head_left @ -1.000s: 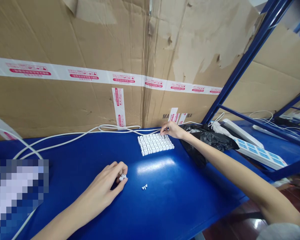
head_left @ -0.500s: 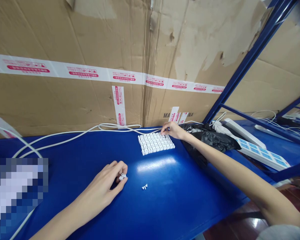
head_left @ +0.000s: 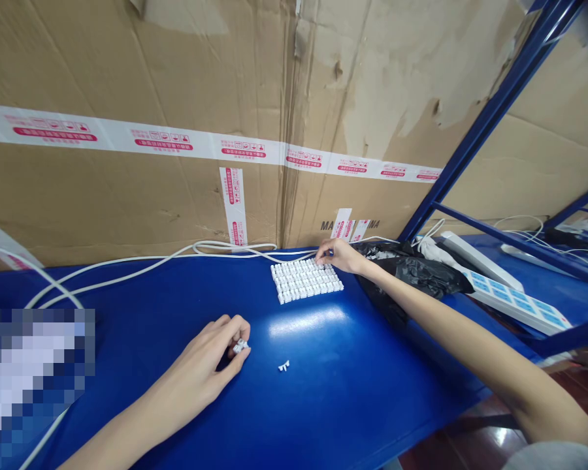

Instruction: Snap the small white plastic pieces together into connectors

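Note:
My left hand (head_left: 210,361) rests on the blue table (head_left: 142,307), fingers curled round a small white plastic part (head_left: 240,346) at its fingertips. A second small white part (head_left: 283,366) lies loose just to its right. My right hand (head_left: 340,254) reaches far across, fingertips pinched at the back right corner of a white block of many small parts in rows (head_left: 305,280).
A crumpled black plastic bag (head_left: 411,274) lies right of the block. White cables (head_left: 142,264) run along the back under the cardboard wall (head_left: 176,98). White power strips (head_left: 509,297) lie beyond a blue shelf post (head_left: 475,127). A blurred patch covers the lower left.

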The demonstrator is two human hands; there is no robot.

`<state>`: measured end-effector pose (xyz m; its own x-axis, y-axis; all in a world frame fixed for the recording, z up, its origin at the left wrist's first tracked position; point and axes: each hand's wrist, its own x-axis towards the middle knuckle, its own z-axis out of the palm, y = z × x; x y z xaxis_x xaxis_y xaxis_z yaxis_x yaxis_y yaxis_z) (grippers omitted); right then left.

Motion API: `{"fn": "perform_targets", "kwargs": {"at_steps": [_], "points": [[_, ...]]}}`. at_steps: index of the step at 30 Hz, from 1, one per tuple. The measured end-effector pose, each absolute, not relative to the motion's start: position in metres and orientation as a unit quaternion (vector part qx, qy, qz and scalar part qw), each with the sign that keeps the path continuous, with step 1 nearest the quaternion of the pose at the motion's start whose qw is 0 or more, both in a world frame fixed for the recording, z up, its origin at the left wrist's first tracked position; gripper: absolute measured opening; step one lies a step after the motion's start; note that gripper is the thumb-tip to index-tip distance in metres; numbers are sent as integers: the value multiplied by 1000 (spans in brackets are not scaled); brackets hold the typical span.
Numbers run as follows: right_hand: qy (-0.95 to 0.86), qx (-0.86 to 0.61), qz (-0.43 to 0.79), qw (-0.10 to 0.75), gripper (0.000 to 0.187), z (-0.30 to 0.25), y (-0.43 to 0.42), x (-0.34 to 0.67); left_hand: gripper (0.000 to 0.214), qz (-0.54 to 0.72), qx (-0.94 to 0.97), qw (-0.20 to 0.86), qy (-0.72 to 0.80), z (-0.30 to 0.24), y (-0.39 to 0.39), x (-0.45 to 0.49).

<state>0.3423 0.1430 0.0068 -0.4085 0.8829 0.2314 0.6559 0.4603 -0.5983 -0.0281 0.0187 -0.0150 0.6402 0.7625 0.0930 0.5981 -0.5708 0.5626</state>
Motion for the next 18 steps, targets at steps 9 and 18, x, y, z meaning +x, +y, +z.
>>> {"fn": "perform_targets", "kwargs": {"at_steps": [9,18], "points": [[-816,-465,211,270,7,6,143,342,23,175,872,247,386,-15,19,-28],[-814,-472,208,267,6,5,144,341,25,170,871,250,387,-15,19,-29]]}}
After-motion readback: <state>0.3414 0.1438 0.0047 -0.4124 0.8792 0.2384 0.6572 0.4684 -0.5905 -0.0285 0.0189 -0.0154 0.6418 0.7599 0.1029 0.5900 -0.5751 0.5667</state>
